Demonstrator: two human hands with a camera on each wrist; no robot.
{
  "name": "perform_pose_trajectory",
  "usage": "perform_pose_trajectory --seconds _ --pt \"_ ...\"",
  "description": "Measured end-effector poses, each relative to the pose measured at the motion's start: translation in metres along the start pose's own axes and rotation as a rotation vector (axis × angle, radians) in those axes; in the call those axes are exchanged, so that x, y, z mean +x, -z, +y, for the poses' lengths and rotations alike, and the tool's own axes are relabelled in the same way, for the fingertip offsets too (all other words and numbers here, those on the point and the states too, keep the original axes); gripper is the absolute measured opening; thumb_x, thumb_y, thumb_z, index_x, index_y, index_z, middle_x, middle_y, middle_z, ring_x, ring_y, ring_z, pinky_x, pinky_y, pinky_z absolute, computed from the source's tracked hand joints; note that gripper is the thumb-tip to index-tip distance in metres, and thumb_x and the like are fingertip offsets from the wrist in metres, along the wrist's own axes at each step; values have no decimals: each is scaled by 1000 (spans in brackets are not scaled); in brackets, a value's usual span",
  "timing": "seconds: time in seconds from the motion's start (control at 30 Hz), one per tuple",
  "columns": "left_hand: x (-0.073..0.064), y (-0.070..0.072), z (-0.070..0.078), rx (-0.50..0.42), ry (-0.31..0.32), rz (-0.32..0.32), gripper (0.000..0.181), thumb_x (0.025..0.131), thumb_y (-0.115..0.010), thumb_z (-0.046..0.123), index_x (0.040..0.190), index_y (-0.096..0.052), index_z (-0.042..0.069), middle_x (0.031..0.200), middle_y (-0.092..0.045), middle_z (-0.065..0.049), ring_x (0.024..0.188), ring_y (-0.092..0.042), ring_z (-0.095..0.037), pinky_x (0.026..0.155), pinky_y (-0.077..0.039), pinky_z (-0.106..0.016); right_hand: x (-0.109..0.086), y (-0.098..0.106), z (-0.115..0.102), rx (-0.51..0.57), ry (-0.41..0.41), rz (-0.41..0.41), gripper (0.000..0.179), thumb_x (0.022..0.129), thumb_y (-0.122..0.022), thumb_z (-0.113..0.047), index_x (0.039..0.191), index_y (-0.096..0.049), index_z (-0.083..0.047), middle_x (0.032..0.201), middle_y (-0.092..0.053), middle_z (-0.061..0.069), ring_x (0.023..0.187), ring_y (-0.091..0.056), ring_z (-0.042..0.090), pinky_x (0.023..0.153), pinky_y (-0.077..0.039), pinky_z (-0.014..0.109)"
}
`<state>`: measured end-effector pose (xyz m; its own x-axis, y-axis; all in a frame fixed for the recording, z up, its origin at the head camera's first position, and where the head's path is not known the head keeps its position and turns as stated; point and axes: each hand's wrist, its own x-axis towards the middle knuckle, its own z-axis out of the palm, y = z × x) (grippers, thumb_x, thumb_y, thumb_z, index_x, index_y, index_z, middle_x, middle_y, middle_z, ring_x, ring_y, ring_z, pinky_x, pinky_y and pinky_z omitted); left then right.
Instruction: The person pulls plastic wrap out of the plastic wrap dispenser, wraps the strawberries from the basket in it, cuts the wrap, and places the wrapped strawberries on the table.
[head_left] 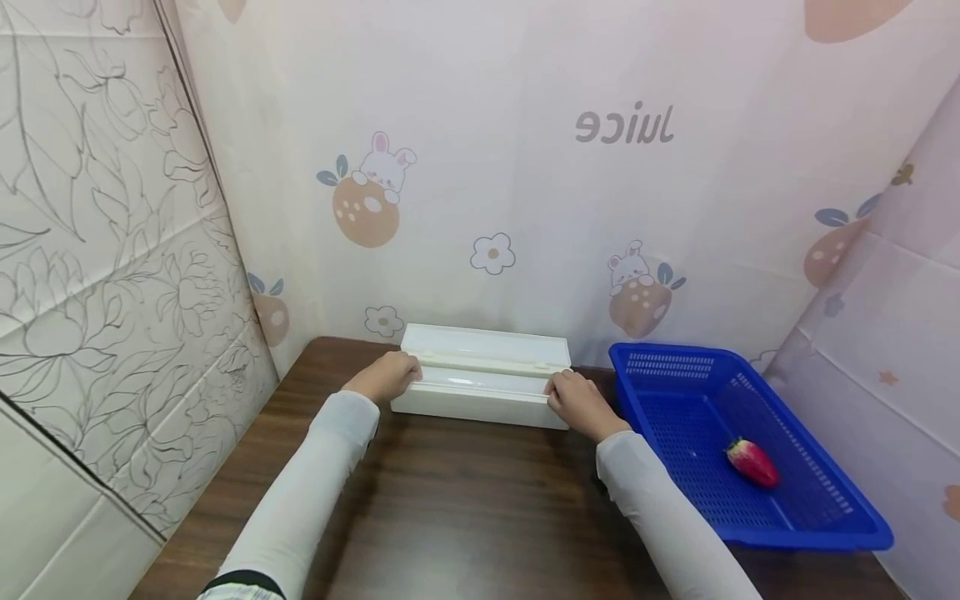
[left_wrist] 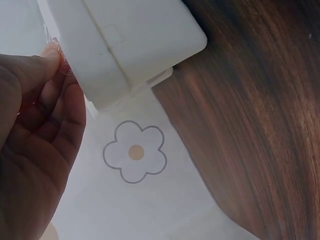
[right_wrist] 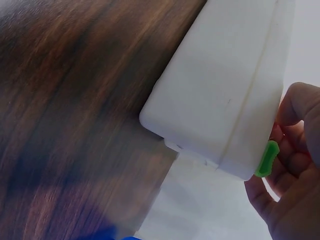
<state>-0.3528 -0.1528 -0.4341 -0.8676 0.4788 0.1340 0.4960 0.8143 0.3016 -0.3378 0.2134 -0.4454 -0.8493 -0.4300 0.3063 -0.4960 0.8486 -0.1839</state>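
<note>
A long white cling film dispenser (head_left: 480, 406) lies at the table's far side against the wall, its lid (head_left: 487, 341) raised. Shiny clear cling film (head_left: 465, 381) stretches across its opening. At the left end, my left hand (head_left: 386, 377) pinches the film between thumb and fingers; crinkled film (left_wrist: 65, 64) shows at the fingertips in the left wrist view. My right hand (head_left: 583, 404) is at the other end, thumb and forefinger pinched together at the film's edge. A green slider (right_wrist: 267, 159) sticks out beside the right fingers, which are partly hidden behind the dispenser.
A blue plastic basket (head_left: 817, 540) stands to the right, close to the right forearm, with a red strawberry (head_left: 752, 463) inside. The dark wooden table (head_left: 465, 500) extends in front of the dispenser. Patterned wall coverings (head_left: 487, 167) rise behind and at both sides.
</note>
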Motion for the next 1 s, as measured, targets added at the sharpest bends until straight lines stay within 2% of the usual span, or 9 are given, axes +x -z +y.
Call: perform_pose_trajectory --seconds 0.2,0.5,0.83,1.0 --pt "4 6 0 -7 12 -17 19 93 -50 9 100 -67 7 98 -67 -7 90 -59 -17 85 -52 -38 3 6 2 66 -17 -31 7 80 -57 -7 80 -61 -12 79 -57 1 74 -50 14 68 -51 37" --pt "6 14 1 -26 53 -71 18 94 -54 16 105 -66 9 104 -67 -5 96 -59 -17 87 -52 -37 5 13 9 217 -35 -108 7 85 -56 -8 88 -63 -9 83 -60 3 74 -51 14 70 -52 38" --pt "3 26 5 -39 17 -74 19 95 -52 15 105 -66 8 104 -67 -6 98 -59 -20 88 -52 -38 4 21 10 266 -47 -110 10 87 -54 -11 91 -63 -9 84 -59 3 72 -50 14 66 -51 36" --pt "3 29 6 -46 26 -52 17 95 -52 14 102 -67 10 100 -68 -3 94 -60 -16 85 -52 -36 5 24 10 270 -40 -91 8 87 -54 -10 89 -62 -10 82 -57 3 72 -49 15 66 -49 35"
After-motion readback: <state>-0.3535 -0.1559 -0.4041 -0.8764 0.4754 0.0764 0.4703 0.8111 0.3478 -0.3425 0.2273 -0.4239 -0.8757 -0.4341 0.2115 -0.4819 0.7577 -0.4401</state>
